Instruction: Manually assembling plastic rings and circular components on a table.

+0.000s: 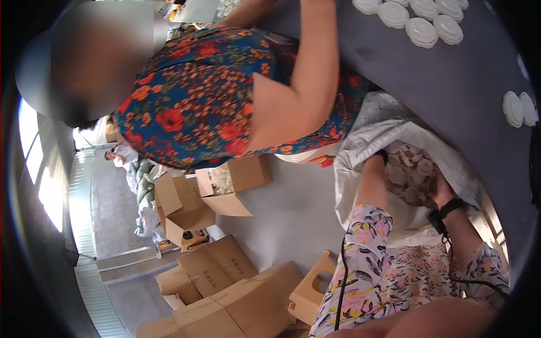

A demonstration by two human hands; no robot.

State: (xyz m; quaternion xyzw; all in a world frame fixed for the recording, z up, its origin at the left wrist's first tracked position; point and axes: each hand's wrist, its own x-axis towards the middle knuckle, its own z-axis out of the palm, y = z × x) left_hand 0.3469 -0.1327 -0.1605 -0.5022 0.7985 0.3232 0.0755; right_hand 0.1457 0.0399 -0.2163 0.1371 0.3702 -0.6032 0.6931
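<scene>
A white woven sack (360, 132) gapes wide in front of me, beside the dark table. Inside lies a heap of small translucent plastic discs (414, 172), some ring-shaped like lids. My left forearm (373, 179), with a black band at the wrist, reaches over the sack's near-left rim; the hand beyond the band and its fingers are hidden in the sack. On the right side of the heap, my right hand (441, 190) reaches among the discs, black strap at its wrist. Its fingertips are lost among the pieces, so I cannot tell whether it grips any.
Several round white lids (421, 32) sit at the far end of the dark table (417, 73), with more lids (513, 109) at its right edge. A co-worker in a flowered top (208, 96) leans over the table. Cardboard boxes (242, 298) and an orange-brown stool (313, 284) stand left on the floor.
</scene>
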